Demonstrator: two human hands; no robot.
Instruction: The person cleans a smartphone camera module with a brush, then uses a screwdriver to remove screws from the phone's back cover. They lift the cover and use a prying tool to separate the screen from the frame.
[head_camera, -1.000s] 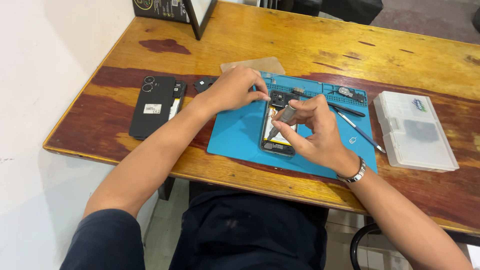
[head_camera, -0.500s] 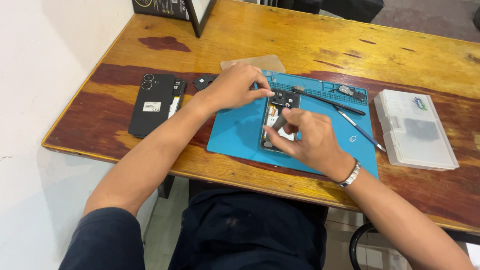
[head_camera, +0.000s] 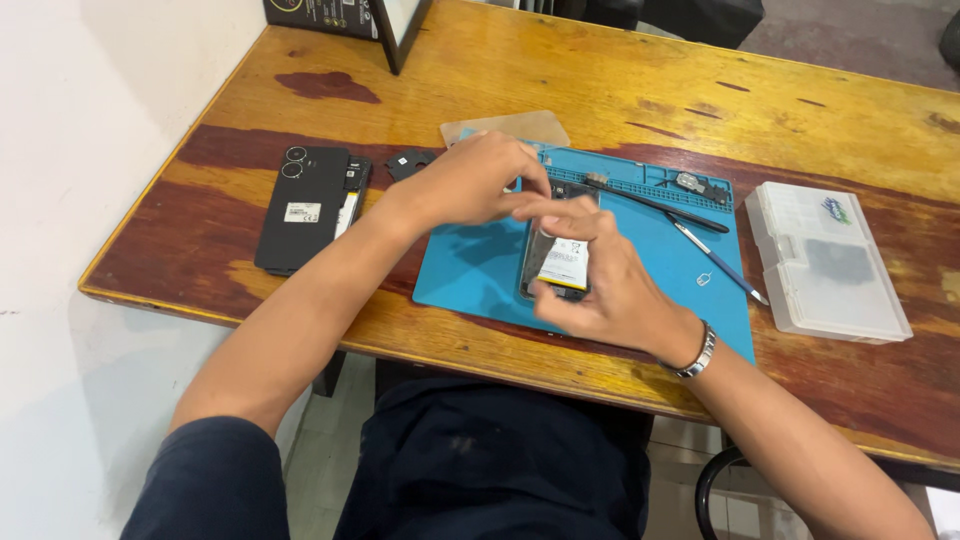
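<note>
On the wooden table (head_camera: 620, 80), a blue mat (head_camera: 470, 270) near its front edge keeps the opened phone (head_camera: 556, 262) steady while the right hand (head_camera: 600, 275) grips its sides and the left hand (head_camera: 470, 180) seemingly pinches its top.

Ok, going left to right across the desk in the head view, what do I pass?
Black phone back cover → left hand → opened phone on the blue mat, under the right hand → blue-handled tool → clear plastic parts box.
</note>
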